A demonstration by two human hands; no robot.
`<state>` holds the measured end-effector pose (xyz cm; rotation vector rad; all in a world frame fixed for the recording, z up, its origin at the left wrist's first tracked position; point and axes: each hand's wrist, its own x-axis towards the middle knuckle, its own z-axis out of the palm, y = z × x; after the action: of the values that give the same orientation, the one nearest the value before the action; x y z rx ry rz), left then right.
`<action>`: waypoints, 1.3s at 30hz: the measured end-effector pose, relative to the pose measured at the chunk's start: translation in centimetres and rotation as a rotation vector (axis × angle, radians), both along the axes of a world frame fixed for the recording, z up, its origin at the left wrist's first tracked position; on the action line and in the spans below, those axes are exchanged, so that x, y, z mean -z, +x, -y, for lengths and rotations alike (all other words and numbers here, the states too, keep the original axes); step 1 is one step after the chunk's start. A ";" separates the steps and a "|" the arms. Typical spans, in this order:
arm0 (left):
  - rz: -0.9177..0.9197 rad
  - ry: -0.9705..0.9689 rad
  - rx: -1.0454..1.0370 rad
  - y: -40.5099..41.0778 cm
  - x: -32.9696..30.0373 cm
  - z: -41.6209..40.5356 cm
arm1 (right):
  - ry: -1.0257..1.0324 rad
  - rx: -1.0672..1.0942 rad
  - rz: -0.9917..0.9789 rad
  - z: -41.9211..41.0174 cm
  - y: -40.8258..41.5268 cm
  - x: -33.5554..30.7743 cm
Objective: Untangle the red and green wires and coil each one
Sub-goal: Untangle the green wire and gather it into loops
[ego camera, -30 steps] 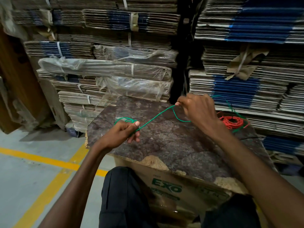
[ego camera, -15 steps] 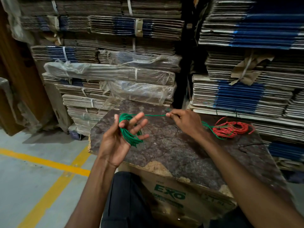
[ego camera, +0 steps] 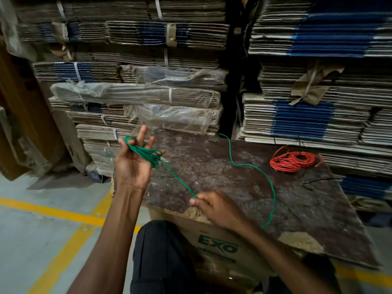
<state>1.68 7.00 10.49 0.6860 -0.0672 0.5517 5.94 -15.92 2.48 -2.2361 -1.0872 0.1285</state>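
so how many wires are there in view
2. The green wire runs from loops on the left hand through the right hand and across the board. The red wire lies coiled at the board's far right.

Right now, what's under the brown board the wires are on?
A cardboard box printed EXO carries the board at its near edge. The person's dark trousers sit in front. What supports the board's far side is hidden by the board itself.
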 end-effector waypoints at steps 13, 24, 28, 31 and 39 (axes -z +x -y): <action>-0.386 1.563 -0.474 0.7 3.1 -0.3 | -0.075 0.029 0.428 6.3 0.7 -9.7; -0.339 1.303 -0.118 -0.8 3.9 3.0 | 0.281 0.306 0.512 4.7 6.7 -13.5; -0.347 1.098 -0.012 -2.0 3.5 4.8 | 0.302 0.361 0.428 3.9 8.8 -14.2; -0.363 0.914 0.096 -2.5 3.2 5.7 | 0.308 0.425 0.301 3.3 10.5 -13.9; -0.220 0.337 0.298 -3.2 1.2 6.9 | 0.259 0.342 -0.103 1.9 12.9 -9.1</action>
<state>-1.52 0.12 9.27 1.0409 -0.0557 0.1760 18.88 -17.80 11.59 -2.1166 -0.6161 -0.0398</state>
